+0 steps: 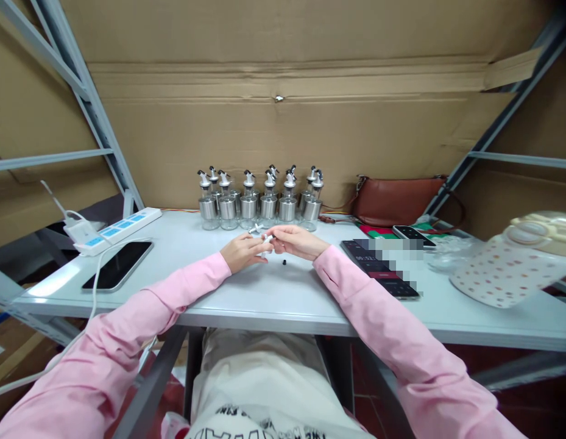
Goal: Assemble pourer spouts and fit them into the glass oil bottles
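Observation:
Both my hands meet over the middle of the grey table (273,292). My left hand (242,250) and my right hand (295,240) are closed in a pinch on the same small white spout piece (266,239) held between them. Another small white part (256,229) lies just behind the fingers, and a tiny black cap (284,263) rests on the table below my right hand. A cluster of several glass-and-steel dispenser bottles (259,204) stands just behind my hands, against the cardboard wall.
A black phone (118,265) and a white power strip (116,230) with a charger lie at left. A brown bag (396,201), two phones (378,268) and a spotted cream container (515,262) sit at right. Metal shelf struts frame both sides.

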Tool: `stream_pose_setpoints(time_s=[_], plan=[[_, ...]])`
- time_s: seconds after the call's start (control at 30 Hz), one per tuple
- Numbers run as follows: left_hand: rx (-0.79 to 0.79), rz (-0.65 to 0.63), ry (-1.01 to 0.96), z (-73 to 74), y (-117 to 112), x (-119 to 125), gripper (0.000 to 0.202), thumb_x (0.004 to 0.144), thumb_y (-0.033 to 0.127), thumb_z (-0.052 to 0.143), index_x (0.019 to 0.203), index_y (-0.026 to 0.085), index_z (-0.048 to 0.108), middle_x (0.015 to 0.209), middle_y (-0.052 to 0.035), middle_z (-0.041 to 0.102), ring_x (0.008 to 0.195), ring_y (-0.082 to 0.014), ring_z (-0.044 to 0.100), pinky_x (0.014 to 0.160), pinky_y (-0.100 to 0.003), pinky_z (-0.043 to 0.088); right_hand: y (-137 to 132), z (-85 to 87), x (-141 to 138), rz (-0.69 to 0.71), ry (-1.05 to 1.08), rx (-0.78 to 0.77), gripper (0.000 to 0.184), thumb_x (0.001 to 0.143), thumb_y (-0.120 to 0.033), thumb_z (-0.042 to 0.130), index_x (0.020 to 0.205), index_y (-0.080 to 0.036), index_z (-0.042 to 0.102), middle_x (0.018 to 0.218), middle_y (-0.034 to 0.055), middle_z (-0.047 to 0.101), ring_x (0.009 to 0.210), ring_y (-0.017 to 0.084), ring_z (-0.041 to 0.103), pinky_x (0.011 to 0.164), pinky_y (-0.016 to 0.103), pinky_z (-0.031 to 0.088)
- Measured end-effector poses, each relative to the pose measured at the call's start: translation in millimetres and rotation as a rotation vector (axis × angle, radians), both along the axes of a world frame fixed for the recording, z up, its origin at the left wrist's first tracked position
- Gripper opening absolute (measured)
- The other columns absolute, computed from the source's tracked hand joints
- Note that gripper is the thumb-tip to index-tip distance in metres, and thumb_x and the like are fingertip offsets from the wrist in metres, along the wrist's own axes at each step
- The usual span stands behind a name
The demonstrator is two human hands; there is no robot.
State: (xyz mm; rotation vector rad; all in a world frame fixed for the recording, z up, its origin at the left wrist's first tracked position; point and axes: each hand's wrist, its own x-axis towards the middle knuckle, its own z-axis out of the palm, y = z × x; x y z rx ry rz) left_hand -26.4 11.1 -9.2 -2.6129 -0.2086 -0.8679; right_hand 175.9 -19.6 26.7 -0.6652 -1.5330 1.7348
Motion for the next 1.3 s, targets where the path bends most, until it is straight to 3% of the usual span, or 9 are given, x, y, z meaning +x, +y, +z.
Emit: stream_pose_setpoints(time_s=[0.13, 0.33, 0.67, 0.77, 0.87, 1.0, 1.13, 1.3], plan=[[0.046, 0.006, 0.018, -3.6, 3.3, -0.6, 0.033, 0.089, 0.043, 0.036, 0.107, 0.020, 0.051, 0.086, -0.0044, 0.064, 0.077, -0.0120, 0.060, 0.072, -0.025, 0.044, -0.4, -3.6, -0.9, 0.096, 0.007, -0.050, 0.033, 0.069, -0.040, 0.066, 0.088, -0.013, 0.061, 0.065, -0.0018, 0.049, 0.056, 0.006, 0.041, 0.053, 0.021, 0.034], [0.100, 0.000, -0.008, -5.4, 4.1, 0.1, 0.036, 0.088, 0.046, 0.035, 0.104, 0.018, 0.052, 0.080, -0.0047, 0.062, 0.070, -0.0121, 0.060, 0.068, -0.025, 0.046, -4.4, -3.7, -7.4, 0.108, 0.041, -0.023, 0.037, 0.065, -0.043, 0.069, 0.086, -0.014, 0.060, 0.057, -0.0048, 0.041, 0.055, 0.007, 0.041, 0.057, 0.021, 0.037], [0.012, 0.016, -0.061, -2.3, 0.4, 0.2, 0.037, 0.089, 0.043, 0.035, 0.114, 0.018, 0.043, 0.101, -0.0098, 0.057, 0.090, -0.0165, 0.059, 0.074, -0.028, 0.048, -4.4, -1.2, -8.8, 0.025, 0.058, -0.046, 0.030, 0.070, -0.040, 0.064, 0.086, -0.015, 0.058, 0.062, -0.0033, 0.046, 0.057, 0.008, 0.045, 0.063, 0.024, 0.040], [-0.064, -0.033, -0.098, -1.1, -0.9, 1.6, 0.034, 0.088, 0.040, 0.040, 0.115, 0.020, 0.039, 0.103, -0.0093, 0.055, 0.088, -0.0159, 0.058, 0.075, -0.029, 0.048, -3.9, -0.9, -9.0, 0.007, 0.095, -0.081, 0.023, 0.074, -0.036, 0.062, 0.085, -0.016, 0.058, 0.058, -0.0047, 0.042, 0.054, 0.007, 0.043, 0.062, 0.024, 0.041], [-0.247, -0.068, -0.244, 4.5, 0.8, -1.2, 0.036, 0.087, 0.038, 0.040, 0.117, 0.019, 0.033, 0.108, -0.0105, 0.050, 0.078, -0.0126, 0.057, 0.071, -0.028, 0.048, -2.1, -0.9, -8.4, -0.020, 0.132, -0.105, 0.018, 0.081, -0.034, 0.052, 0.083, -0.016, 0.057, 0.058, -0.0047, 0.042, 0.048, 0.006, 0.038, 0.061, 0.025, 0.041], [-0.426, 0.111, -0.392, 15.9, 9.6, -17.3, 0.024, 0.090, 0.033, 0.030, 0.100, 0.016, 0.044, 0.094, -0.0067, 0.051, 0.074, -0.0118, 0.053, 0.069, -0.026, 0.044, 1.4, -1.1, -6.7, -0.077, 0.177, -0.130, 0.022, 0.085, -0.034, 0.045, 0.079, -0.016, 0.056, 0.055, -0.0053, 0.038, 0.045, 0.006, 0.033, 0.058, 0.024, 0.041], [-0.379, 0.328, -0.132, 19.9, 20.8, -32.1, 0.030, 0.087, 0.033, 0.031, 0.071, 0.016, 0.050, 0.067, -0.0021, 0.050, 0.066, -0.0132, 0.047, 0.065, -0.025, 0.038, 2.9, 0.8, -5.4, -0.143, 0.200, -0.140, 0.021, 0.085, -0.033, 0.046, 0.076, -0.016, 0.057, 0.054, -0.0055, 0.036, 0.044, 0.006, 0.034, 0.056, 0.023, 0.040], [-0.492, 0.572, 0.081, 18.0, 29.9, -36.5, 0.035, 0.081, 0.045, 0.036, 0.066, 0.017, 0.050, 0.065, -0.0019, 0.053, 0.060, -0.0133, 0.046, 0.057, -0.024, 0.032, 2.7, 4.4, -3.4, -0.171, 0.232, -0.157, 0.023, 0.085, -0.034, 0.046, 0.075, -0.016, 0.056, 0.054, -0.0057, 0.036, 0.042, 0.005, 0.031, 0.054, 0.022, 0.041]])
